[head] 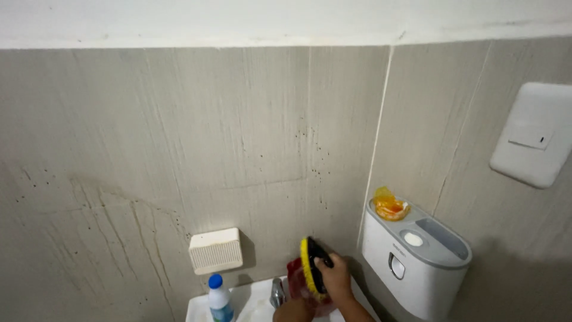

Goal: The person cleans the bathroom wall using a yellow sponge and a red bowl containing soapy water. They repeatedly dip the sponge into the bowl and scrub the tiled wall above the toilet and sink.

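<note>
Brush (311,266) noted low in the frame, right of centre, gripped in the right hand (335,278): a dark body with a fringe of yellow bristles, its long axis running near upright and leaning slightly, bristle edge turned left toward the tiled wall (179,137). Working left to right: the wall tile is matt grey-beige, streaked and speckled with dark spots; a small ribbed cream-coloured plastic box (215,250) is fixed to it; just below stands a white bottle with a blue cap (219,299) on the rim of a white sink (256,305), beside a metal tap (277,292). A red translucent item (296,281) sits directly behind the brush (kind not determinable). The right hand is closed round the brush back, fingers curled over it. The left hand (293,312) shows only partly at the bottom edge, beneath the brush; whether it is open or closed cannot be told. Further right, a white and grey wall-mounted dispenser (414,262) carries an orange wrapper (390,206) on top, and a white switch plate (533,134) sits above.
</note>
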